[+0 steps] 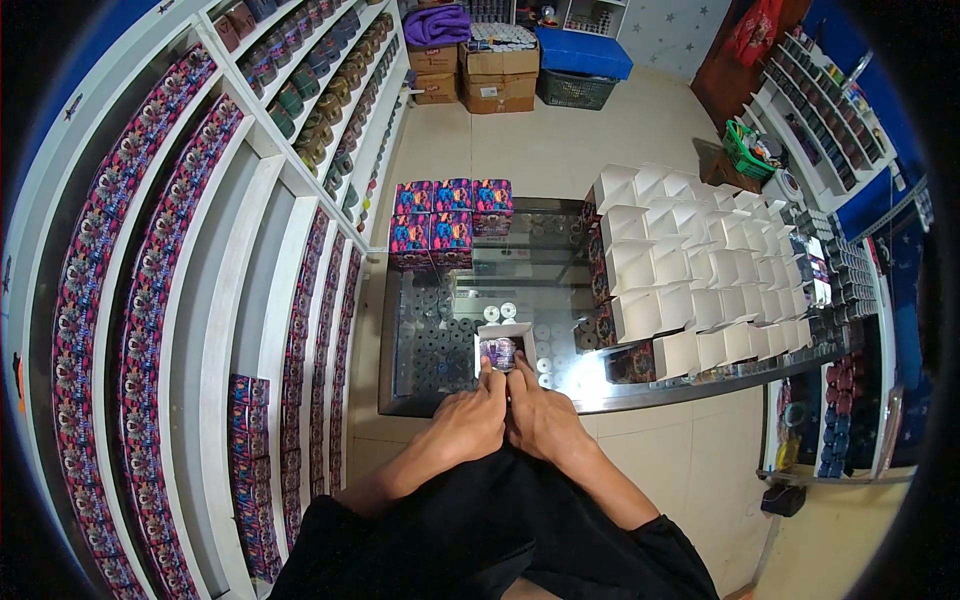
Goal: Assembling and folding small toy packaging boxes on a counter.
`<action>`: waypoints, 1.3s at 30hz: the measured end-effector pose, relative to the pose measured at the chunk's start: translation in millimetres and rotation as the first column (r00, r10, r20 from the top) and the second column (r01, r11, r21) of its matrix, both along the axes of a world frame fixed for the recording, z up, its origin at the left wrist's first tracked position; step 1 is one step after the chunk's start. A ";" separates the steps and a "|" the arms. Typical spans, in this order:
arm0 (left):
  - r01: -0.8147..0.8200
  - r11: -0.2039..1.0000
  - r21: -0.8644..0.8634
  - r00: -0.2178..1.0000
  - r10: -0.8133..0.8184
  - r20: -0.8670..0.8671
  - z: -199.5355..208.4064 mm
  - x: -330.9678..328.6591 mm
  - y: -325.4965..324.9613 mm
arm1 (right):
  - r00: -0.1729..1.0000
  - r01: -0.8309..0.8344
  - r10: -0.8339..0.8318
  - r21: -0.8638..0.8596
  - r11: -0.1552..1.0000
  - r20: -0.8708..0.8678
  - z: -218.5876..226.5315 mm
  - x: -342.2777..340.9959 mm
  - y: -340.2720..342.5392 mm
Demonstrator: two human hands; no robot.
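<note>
On the glass counter right in front of me stands a small open box (528,338) with white inner walls and its flap raised at the far side. Inside it sits a purple and silver printed item (497,352); its exact kind is too small to tell. My left hand (471,412) is at the box's near left, its fingers closed and a fingertip reaching the item. At the near right, my right hand (541,408) mirrors it, fingers bent against the box and item. The two hands almost touch, and they hide the near side of the box.
Closed colourful boxes (452,232) are stacked on the counter's far left. Rows of open boxes with white flaps (680,265) fill its right side. Two white round pieces (507,311) lie beyond my box. Shelving (262,190) with more boxes lines the left; cartons (500,85) stand behind.
</note>
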State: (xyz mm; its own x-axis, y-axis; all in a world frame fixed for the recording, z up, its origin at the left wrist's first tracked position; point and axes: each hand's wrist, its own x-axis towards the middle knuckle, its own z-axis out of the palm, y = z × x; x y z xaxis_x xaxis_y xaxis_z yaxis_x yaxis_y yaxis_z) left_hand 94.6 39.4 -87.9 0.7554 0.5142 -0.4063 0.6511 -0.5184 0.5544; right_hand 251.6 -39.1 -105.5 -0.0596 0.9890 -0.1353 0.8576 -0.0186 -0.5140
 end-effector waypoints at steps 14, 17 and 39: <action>0.004 0.997 0.074 1.000 -0.006 0.026 -5.3 2.3 0.0 | 0.999 0.017 -0.014 0.080 0.997 -0.043 -4.0 -0.1 0.9; -0.001 0.999 0.039 1.000 0.000 0.013 -0.8 1.9 -0.2 | 0.997 -0.015 0.018 0.049 0.999 -0.079 4.1 2.0 1.8; 0.031 0.999 0.033 0.999 -0.030 -0.012 0.5 3.5 2.8 | 0.986 -0.070 0.073 -0.024 0.997 0.150 11.8 -4.4 -1.6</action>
